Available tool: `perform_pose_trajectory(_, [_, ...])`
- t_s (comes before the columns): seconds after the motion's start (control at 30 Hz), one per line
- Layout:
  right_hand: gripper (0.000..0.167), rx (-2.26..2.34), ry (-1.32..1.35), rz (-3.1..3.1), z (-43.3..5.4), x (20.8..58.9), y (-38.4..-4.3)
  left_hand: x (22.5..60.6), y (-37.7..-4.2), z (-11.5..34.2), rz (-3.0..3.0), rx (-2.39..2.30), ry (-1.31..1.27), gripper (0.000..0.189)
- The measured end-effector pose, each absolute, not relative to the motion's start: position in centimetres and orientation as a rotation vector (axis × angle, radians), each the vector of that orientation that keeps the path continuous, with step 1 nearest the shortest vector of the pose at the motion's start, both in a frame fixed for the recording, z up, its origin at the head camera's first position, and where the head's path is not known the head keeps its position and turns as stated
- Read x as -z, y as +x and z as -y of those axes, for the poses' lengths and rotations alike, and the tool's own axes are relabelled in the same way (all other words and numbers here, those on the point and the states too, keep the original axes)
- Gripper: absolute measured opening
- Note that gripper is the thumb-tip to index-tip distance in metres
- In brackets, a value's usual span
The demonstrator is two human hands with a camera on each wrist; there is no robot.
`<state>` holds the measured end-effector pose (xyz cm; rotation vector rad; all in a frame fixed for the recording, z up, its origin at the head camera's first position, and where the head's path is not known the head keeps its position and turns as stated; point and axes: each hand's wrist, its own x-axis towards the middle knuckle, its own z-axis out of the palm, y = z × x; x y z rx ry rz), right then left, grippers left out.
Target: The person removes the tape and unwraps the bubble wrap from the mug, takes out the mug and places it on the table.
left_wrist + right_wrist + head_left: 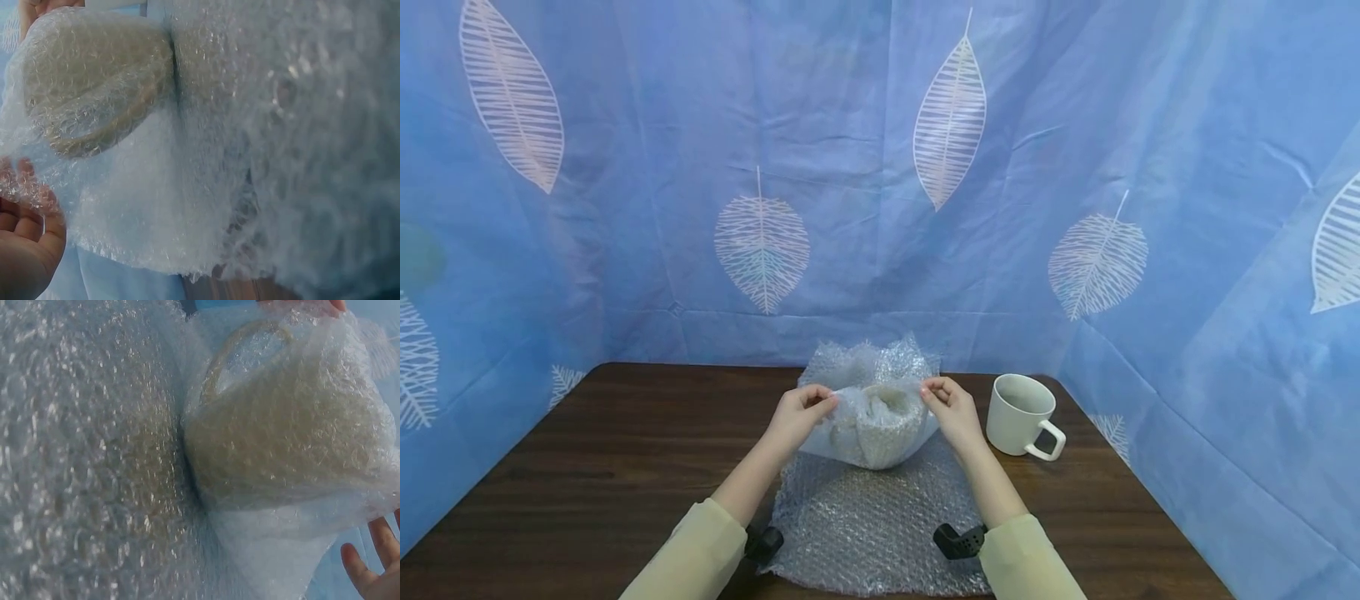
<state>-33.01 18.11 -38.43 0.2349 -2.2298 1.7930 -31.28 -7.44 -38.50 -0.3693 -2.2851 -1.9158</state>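
Observation:
A pale mug [887, 437] stands on the table inside a layer of bubble wrap [868, 533], its loop handle visible through the plastic in the right wrist view [219, 362]. On the left of the mug my left hand [799, 414] pinches the raised edge of the wrap between thumb and fingers. Opposite it, my right hand [955, 410] pinches the wrap's edge near the mug's rim. Part of the wrap rises behind the mug, and a wide flat part lies in front, beneath my forearms.
An unwrapped white mug [1019, 417] stands to the right of my right hand, handle pointing right. The dark wooden table [625, 467] extends to both sides. Blue cloth [850, 167] with leaf prints hangs behind and along the sides.

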Motion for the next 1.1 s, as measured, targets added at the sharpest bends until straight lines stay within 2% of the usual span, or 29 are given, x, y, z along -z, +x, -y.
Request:
perform_pose_trajectory(0.4, [0.019, -1.841, 0.374, 2.219, -19.9, 38.6, -33.0, 38.5, -30.8, 8.7, 2.272, 1.969, -0.52, 0.016])
perform_pose_trajectory(0.63, [0.005, -1.854, 0.41, 2.157, -21.2, 38.8, -33.0, 38.8, -30.5, 9.7, 2.305, 1.967, -0.643, 0.02])
perform_pose_trajectory(1.1, [0.028, -1.812, 0.473, 2.273, -23.5, 38.1, -31.7, 39.4, -29.2, 11.7, 2.42, 1.806, -0.905, 0.01])
